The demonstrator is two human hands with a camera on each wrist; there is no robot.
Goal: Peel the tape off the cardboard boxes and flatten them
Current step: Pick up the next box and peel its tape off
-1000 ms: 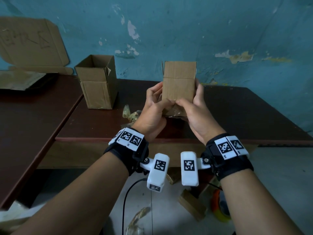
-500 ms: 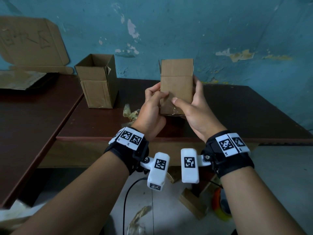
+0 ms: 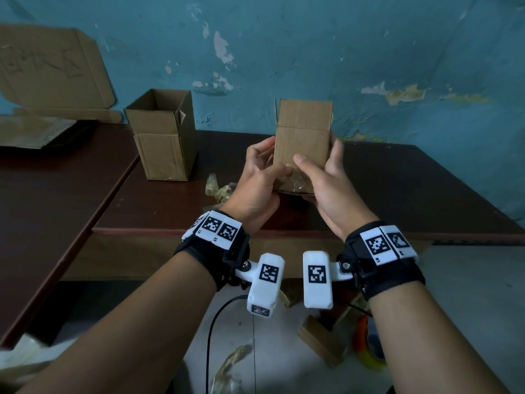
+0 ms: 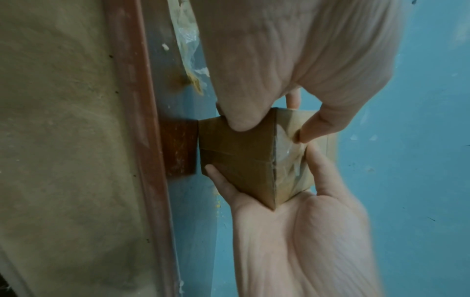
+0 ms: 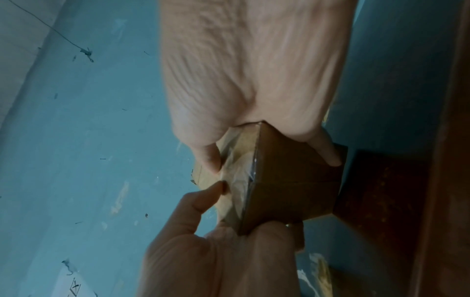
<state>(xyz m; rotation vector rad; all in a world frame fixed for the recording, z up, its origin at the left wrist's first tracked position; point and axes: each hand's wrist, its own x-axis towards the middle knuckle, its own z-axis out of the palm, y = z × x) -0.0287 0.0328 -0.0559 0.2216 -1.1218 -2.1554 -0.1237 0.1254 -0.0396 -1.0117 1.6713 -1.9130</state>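
I hold a small brown cardboard box (image 3: 303, 132) upright above the table's near edge with both hands. Clear tape (image 3: 295, 180) covers the lower part of its near face. My left hand (image 3: 267, 169) grips its left side, thumb on the taped face. My right hand (image 3: 315, 166) grips its right side, thumb across the near face. In the left wrist view the box (image 4: 236, 158) shows its seamed underside, and my left thumb tip touches the tape (image 4: 287, 160). From the right wrist, both thumbs press the tape (image 5: 236, 180) on the box (image 5: 292, 191).
An open-topped cardboard box (image 3: 164, 137) stands at the table's back left. Crumpled tape (image 3: 218, 190) lies on the dark table (image 3: 412, 194) beside my left hand. Flattened cardboard (image 3: 51, 69) leans on the wall over the left table. A tape roll (image 3: 366, 345) and wood block (image 3: 321, 342) are on the floor.
Both hands have kept hold of the box, which shifted only slightly. The thumbs have moved on the taped face; my right thumb tip now lies higher than my left.
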